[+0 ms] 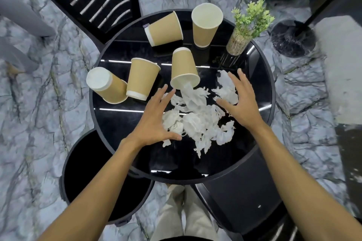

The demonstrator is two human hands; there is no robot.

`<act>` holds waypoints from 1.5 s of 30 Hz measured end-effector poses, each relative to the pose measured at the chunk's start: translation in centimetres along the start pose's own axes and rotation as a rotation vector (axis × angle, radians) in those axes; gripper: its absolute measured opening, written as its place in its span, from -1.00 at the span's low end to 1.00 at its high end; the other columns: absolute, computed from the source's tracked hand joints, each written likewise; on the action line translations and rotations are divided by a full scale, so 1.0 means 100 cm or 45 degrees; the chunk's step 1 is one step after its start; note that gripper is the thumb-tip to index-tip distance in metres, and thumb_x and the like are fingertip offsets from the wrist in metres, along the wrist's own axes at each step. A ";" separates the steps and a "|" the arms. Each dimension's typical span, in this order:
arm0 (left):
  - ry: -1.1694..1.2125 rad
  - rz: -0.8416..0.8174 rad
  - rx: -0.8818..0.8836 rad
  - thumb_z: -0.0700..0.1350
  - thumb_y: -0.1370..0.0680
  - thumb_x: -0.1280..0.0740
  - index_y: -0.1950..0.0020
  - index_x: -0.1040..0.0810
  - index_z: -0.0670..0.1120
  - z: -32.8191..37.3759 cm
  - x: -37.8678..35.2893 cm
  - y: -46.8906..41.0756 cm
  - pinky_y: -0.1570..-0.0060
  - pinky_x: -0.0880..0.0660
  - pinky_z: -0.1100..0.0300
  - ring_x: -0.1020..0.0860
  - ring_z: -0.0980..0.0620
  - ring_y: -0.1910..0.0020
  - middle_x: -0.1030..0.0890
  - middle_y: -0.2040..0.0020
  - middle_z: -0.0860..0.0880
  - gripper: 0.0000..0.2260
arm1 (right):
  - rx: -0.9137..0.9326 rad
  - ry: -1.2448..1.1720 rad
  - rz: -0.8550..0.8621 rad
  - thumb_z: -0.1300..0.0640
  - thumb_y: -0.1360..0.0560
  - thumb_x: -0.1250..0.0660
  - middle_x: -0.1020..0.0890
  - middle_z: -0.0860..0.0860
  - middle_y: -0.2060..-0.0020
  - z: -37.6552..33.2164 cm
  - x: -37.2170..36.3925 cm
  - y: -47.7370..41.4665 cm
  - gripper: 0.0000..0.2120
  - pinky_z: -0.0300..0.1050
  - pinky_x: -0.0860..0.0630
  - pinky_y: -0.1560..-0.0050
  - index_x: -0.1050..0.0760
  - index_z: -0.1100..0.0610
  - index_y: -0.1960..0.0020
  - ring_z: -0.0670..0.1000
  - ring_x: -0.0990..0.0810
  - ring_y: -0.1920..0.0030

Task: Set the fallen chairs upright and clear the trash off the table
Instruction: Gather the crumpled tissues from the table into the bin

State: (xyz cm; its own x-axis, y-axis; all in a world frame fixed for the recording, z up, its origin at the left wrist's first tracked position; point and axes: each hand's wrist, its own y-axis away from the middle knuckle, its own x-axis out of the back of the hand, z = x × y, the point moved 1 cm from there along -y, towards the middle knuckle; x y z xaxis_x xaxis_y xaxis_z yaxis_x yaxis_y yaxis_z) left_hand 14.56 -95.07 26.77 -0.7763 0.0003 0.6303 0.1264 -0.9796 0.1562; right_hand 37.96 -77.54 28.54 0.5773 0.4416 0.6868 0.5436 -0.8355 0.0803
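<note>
A pile of crumpled white tissue (197,119) lies in the middle of the round black table (109,123). Several tan paper cups lie or stand on the far half: one tipped cup (184,68) has tissue spilling from its mouth, another (205,25) stands upright. My left hand (154,119) hovers with fingers spread at the pile's left edge, thumb near the paper. My right hand (239,101) is spread at the pile's right side, fingertips touching tissue. Neither hand holds anything.
A glass vase with a green plant (246,29) stands at the table's far right. A black slatted chair (94,0) is behind the table, a black round bin (101,178) at near left, a black seat (242,190) at near right. A stand's round base (292,39) sits on the marble floor.
</note>
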 end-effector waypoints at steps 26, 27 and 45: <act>-0.172 -0.182 -0.351 0.47 -0.18 -0.48 -0.62 0.02 0.13 0.004 -0.023 -0.008 -0.51 0.06 -0.18 0.18 -0.02 -0.61 0.15 -0.63 0.06 0.16 | 0.374 0.192 -0.182 -0.50 -0.28 -0.35 -0.36 0.02 -0.43 0.011 -0.074 0.081 -0.04 0.18 0.06 -0.56 -0.31 0.06 -0.49 0.08 -0.12 -0.56; -0.212 -0.208 -0.374 0.47 -0.21 -0.47 -0.61 -0.02 0.13 0.005 -0.026 -0.011 -0.53 0.09 -0.14 0.16 0.01 -0.61 0.09 -0.64 0.07 0.12 | 0.393 0.166 -0.153 -0.46 -0.31 -0.36 -0.39 0.02 -0.41 0.013 -0.075 0.080 -0.10 0.18 0.04 -0.56 -0.37 0.07 -0.46 0.10 -0.16 -0.55; 0.131 0.191 -0.174 -0.06 -0.45 -0.39 -0.18 -0.55 0.07 0.009 -0.054 0.005 -0.17 -0.47 0.25 -0.48 0.23 -0.25 -0.43 -0.22 0.18 -0.70 | 0.631 0.098 -0.064 -0.05 -0.58 -0.33 -0.47 0.13 -0.34 0.010 -0.073 0.085 -0.68 0.10 -0.42 -0.34 -0.58 0.07 -0.26 0.10 -0.40 -0.37</act>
State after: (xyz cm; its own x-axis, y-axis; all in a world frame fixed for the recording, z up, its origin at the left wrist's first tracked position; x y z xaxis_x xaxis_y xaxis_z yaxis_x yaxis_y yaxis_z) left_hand 19.32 -95.38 24.10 -0.8149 -0.1608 0.5568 0.1656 -0.9853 -0.0421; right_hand 38.94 -87.51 23.51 0.5064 0.4365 0.7436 0.8043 -0.5500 -0.2249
